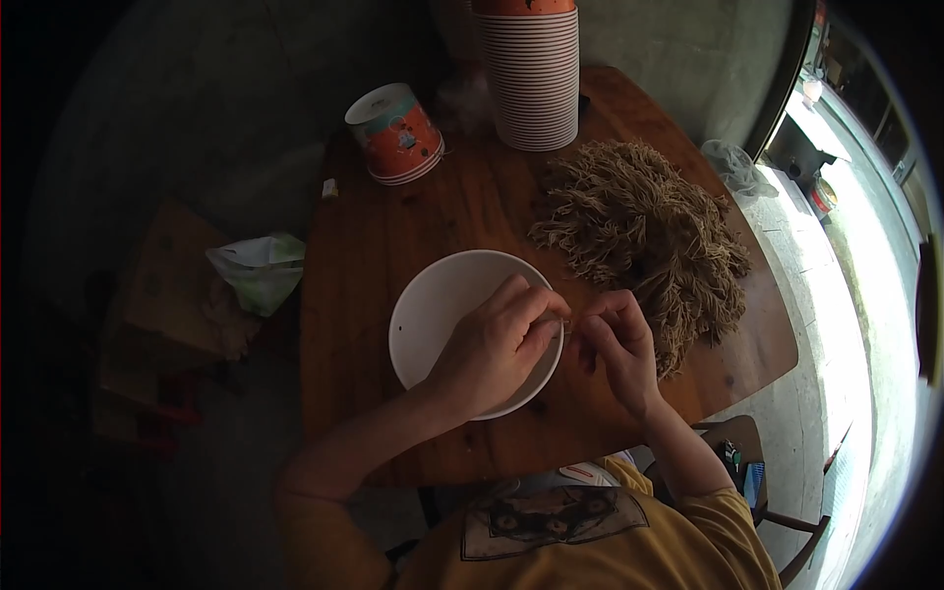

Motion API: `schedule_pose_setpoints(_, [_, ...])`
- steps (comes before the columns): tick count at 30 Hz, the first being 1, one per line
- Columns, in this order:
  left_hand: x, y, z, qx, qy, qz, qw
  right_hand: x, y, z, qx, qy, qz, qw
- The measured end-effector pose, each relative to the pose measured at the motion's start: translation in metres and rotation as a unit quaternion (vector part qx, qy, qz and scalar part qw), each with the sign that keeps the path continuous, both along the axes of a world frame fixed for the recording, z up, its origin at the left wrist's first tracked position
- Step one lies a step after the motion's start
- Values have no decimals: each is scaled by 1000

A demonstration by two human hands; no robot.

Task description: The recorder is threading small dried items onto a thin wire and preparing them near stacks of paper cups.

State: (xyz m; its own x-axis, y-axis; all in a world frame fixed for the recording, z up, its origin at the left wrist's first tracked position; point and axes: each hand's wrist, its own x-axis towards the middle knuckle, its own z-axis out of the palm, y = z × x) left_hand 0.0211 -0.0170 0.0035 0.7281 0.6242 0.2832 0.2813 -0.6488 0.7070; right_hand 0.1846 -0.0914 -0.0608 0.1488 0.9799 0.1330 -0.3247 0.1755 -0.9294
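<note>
A round white bowl stands on the wooden table in front of me, with a tiny dark speck on its inner left wall. Above its right side is my left hand, thumb and fingers pinched together. Just beyond the rim, my right hand faces it, fingers also pinched. The fingertips of both hands nearly meet over a thin, light sliver too small to name. To the right and behind lies a big heap of brown, dry, twisted strands, close to my right hand.
A tall stack of paper tubs rises at the back. A shorter upturned orange stack stands left of it. A plastic bag and cardboard box sit left of the table; a chair is at lower right.
</note>
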Motion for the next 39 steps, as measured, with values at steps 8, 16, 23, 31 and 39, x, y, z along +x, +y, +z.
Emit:
schedule_pose_setpoints(8, [1, 1, 0, -36, 2, 0, 999, 6, 9, 9, 20, -55, -10, 998])
schedule_pose_setpoints(16, [2, 5, -4, -207, -26, -11, 978, 2, 14, 17, 26, -65, -10, 998])
schedule_pose_setpoints(23, [6, 5, 5, -312, -41, -30, 949, 0, 15, 17, 28, -51, -15, 998])
schedule_pose_setpoints(31, [5, 6, 0, -321, -68, -35, 944, 1, 13, 21, 13, -38, -2, 999])
schedule_pose_setpoints(39, [6, 5, 3, -306, -64, -25, 950, 7, 11, 20, 30, -28, 12, 999])
